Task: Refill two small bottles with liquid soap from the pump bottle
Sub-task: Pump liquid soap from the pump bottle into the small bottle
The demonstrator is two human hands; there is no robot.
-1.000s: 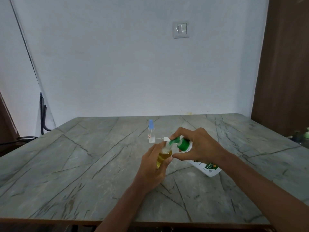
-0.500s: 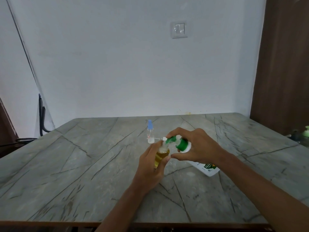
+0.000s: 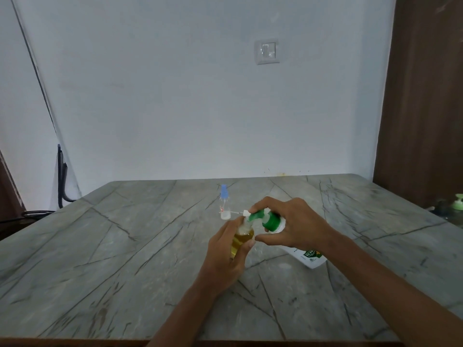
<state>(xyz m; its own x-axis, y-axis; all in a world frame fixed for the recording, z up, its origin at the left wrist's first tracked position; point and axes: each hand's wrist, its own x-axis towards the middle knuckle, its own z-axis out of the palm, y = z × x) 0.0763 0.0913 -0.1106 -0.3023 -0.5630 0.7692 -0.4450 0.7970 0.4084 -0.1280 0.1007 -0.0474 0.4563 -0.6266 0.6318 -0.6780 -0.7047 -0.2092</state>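
Home interior, a plain room. Painted white wall (image 3: 175, 96) with a domestic rocker switch (image 3: 267, 51). Dark wood panel (image 3: 426, 96) at right. Black cable (image 3: 61, 181) against the wall at left. Grey stone-patterned surface (image 3: 125, 246) carries a household soap pump bottle (image 3: 310, 256).

- Your view shifted: left hand (image 3: 225, 261), right hand (image 3: 300, 226), pump bottle (image 3: 271, 221) and table (image 3: 125, 246) sit slightly lower, leftward.
- Soap level in the small bottle (image 3: 241, 242): cannot tell.
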